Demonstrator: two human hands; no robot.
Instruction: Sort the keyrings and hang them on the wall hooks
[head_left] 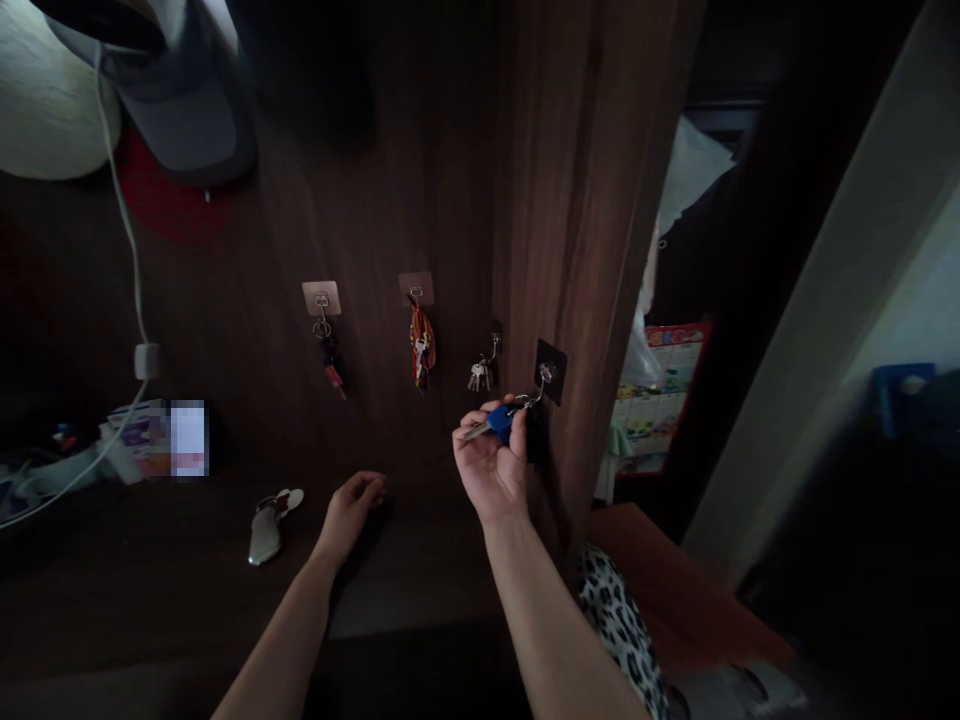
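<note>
My right hand (491, 462) is raised before a dark wooden panel and is closed around a blue-headed key (496, 420). The key's ring reaches up to a metal hook on a dark square pad (550, 372) at the panel's edge. My left hand (352, 508) rests low on the dark surface below with its fingers loosely curled and nothing visible in them. Three more hooks line the panel: one with a dark and red tag (324, 322), one with a red and orange bunch (420, 340), one with silver keys (481, 372).
A shiny shoehorn-like object (268, 530) lies on the dark shelf left of my left hand. A grey cap (180, 110) and a white cord (127, 250) hang at the upper left. Boxes and clutter (150, 440) sit at the left. A doorway with a colourful poster (652, 400) opens to the right.
</note>
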